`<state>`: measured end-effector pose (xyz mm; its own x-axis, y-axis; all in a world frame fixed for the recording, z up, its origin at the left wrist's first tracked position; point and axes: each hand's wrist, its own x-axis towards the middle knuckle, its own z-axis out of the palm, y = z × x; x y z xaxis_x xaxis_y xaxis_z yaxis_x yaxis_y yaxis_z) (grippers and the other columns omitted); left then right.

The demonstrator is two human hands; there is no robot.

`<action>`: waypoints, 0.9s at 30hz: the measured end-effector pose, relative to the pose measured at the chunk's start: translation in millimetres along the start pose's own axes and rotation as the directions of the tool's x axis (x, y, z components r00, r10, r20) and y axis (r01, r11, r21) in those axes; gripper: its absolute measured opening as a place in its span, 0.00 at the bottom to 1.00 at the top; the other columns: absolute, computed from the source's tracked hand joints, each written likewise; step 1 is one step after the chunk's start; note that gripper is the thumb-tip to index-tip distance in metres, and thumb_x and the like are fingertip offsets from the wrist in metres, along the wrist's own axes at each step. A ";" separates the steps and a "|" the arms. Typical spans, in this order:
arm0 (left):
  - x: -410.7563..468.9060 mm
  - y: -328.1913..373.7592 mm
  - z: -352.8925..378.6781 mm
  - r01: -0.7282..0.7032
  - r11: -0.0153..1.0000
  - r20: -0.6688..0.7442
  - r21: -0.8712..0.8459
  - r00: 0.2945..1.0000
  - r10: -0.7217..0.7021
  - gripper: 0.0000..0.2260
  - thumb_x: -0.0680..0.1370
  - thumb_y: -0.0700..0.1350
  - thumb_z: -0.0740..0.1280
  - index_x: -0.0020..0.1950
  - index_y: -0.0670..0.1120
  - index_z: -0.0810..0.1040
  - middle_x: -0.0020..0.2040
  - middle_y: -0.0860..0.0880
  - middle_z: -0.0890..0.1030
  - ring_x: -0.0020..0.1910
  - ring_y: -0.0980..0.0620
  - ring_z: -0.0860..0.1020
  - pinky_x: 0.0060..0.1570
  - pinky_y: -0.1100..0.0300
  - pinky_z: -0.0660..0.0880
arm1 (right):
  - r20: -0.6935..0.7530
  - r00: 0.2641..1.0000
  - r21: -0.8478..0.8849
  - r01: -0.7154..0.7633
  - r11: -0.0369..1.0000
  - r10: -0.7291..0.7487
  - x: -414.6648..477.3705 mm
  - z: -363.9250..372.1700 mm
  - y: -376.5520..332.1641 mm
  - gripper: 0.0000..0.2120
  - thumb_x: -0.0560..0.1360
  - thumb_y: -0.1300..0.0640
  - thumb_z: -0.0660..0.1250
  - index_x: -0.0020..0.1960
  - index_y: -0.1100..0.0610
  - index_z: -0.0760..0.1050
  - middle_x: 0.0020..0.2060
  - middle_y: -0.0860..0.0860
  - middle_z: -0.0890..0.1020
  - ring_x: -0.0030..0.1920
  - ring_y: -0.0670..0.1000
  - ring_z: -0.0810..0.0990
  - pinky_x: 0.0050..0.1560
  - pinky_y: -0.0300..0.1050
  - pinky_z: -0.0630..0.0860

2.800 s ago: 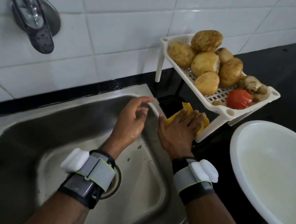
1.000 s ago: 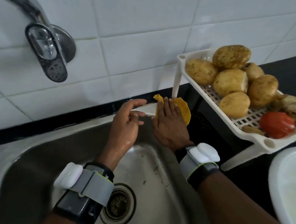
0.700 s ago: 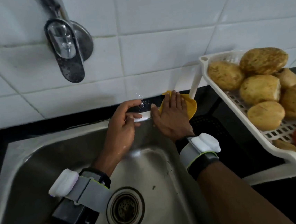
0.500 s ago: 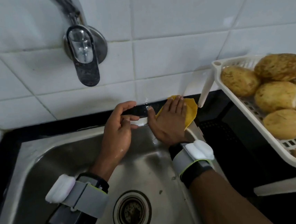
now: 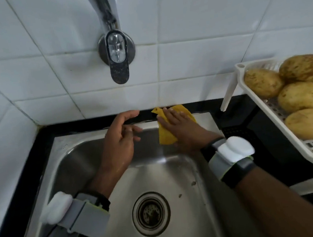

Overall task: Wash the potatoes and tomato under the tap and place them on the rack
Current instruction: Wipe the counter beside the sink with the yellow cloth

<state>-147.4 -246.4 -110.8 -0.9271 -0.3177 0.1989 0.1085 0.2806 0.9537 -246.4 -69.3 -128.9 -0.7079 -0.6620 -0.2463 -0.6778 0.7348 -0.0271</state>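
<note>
– Since half a second ago my right hand (image 5: pixel 179 129) has slid the yellow cloth (image 5: pixel 166 136) leftward along the sink's back rim. The view has swung left too, so the tomato has gone off the right edge.
– What are the hands doing?
– My right one lies flat, fingers straight, pressing the cloth onto the rim of the sink (image 5: pixel 77 139); the cloth's lower end hangs over the inner wall. My left hand (image 5: pixel 119 141) hovers just beside it, fingers loosely curled, grasping nothing.
– And the potatoes?
– The potatoes (image 5: pixel 301 98) are piled on the white rack (image 5: pixel 243 75) at the right, cut by the frame edge. The rack stands raised over the black table (image 5: pixel 268 138).
– Room to move?
– The tap (image 5: pixel 118 64) juts from the tiled wall, well above both hands. The basin drops away under my wrists to the drain (image 5: pixel 151 213), a few specks near it. Behind the rim runs a narrow strip of table, then the wall. On the right the rack's leg (image 5: pixel 229 92) comes down near the sink's far corner, so that side is tight.
– Any writing?
– Just a faint mark on the rim's far-left corner, too small for me to read
</note>
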 end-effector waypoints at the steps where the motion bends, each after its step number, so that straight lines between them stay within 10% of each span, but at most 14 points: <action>1: -1.3 0.6 -0.3 0.007 1.000 0.009 0.004 1.000 -0.007 0.25 0.78 0.28 0.55 0.55 0.58 0.75 0.52 0.58 0.80 0.45 0.55 0.80 0.42 0.60 0.78 | -0.024 1.000 0.016 0.004 1.000 -0.003 -3.1 -5.0 7.2 0.38 0.78 0.56 0.64 0.80 0.53 0.45 0.79 0.56 0.46 0.79 0.57 0.47 0.75 0.54 0.52; 5: -2.8 4.0 -1.2 0.030 0.999 0.022 0.010 0.999 -0.030 0.25 0.78 0.28 0.56 0.54 0.59 0.76 0.47 0.51 0.81 0.42 0.53 0.80 0.41 0.68 0.76 | -0.209 0.963 0.141 -0.145 0.979 0.173 -11.6 -14.2 19.7 0.25 0.77 0.59 0.62 0.73 0.49 0.66 0.65 0.52 0.74 0.63 0.57 0.73 0.52 0.48 0.71; 10: 0.4 8.9 1.2 0.030 0.999 0.056 -0.015 0.998 -0.030 0.24 0.78 0.28 0.55 0.55 0.56 0.76 0.48 0.47 0.81 0.41 0.54 0.79 0.39 0.71 0.74 | -0.321 0.938 0.158 -0.085 0.984 0.133 -13.2 5.4 21.5 0.19 0.75 0.51 0.69 0.64 0.54 0.75 0.54 0.51 0.79 0.56 0.55 0.77 0.45 0.47 0.74; 13: 4.8 7.4 -5.2 0.014 0.999 0.058 -0.031 0.998 -0.013 0.24 0.78 0.28 0.55 0.53 0.57 0.76 0.50 0.47 0.81 0.42 0.54 0.79 0.41 0.68 0.76 | -0.436 0.811 0.426 -0.195 0.883 0.390 -22.4 -10.7 35.0 0.12 0.75 0.54 0.65 0.55 0.56 0.80 0.48 0.56 0.84 0.52 0.59 0.82 0.50 0.50 0.76; 16: 9.1 1.2 -10.5 0.004 0.999 0.038 -0.039 0.999 -0.003 0.25 0.78 0.28 0.55 0.53 0.58 0.76 0.53 0.49 0.81 0.44 0.54 0.80 0.42 0.64 0.78 | -0.397 0.607 0.576 -0.419 0.702 0.689 -19.5 -15.0 56.9 0.15 0.80 0.54 0.58 0.60 0.62 0.76 0.52 0.61 0.82 0.54 0.63 0.80 0.55 0.53 0.75; 19: 12.8 -7.2 -15.5 0.018 0.998 0.032 -0.053 0.999 -0.016 0.25 0.78 0.28 0.55 0.53 0.58 0.76 0.52 0.48 0.81 0.43 0.54 0.80 0.41 0.65 0.78 | -0.295 0.651 0.448 -0.552 0.703 0.699 8.8 11.9 27.2 0.38 0.80 0.40 0.37 0.71 0.69 0.64 0.64 0.69 0.74 0.64 0.68 0.72 0.66 0.61 0.67; 23: 16.7 -15.0 -21.9 0.014 0.999 0.036 -0.050 0.999 -0.012 0.24 0.78 0.28 0.55 0.54 0.56 0.76 0.52 0.49 0.81 0.45 0.52 0.80 0.42 0.64 0.78 | -0.274 0.614 0.463 -0.590 0.661 0.740 34.6 26.8 -15.6 0.44 0.73 0.37 0.38 0.75 0.69 0.59 0.73 0.71 0.59 0.75 0.66 0.57 0.76 0.57 0.46; 27: 24.1 -25.2 -32.8 0.043 0.998 0.006 -0.047 0.999 -0.042 0.25 0.77 0.28 0.55 0.55 0.58 0.77 0.48 0.49 0.81 0.45 0.49 0.81 0.45 0.54 0.80 | -0.371 0.614 0.477 -0.517 0.710 0.697 49.9 28.3 -50.8 0.42 0.74 0.39 0.41 0.73 0.69 0.62 0.72 0.72 0.61 0.75 0.67 0.57 0.76 0.57 0.45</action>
<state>-160.6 -290.8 -122.6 -0.9330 -0.3237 0.1570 0.0856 0.2243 0.9707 -241.7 -135.5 -167.2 -0.9807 0.0505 0.1889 -0.0201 0.9350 -0.3542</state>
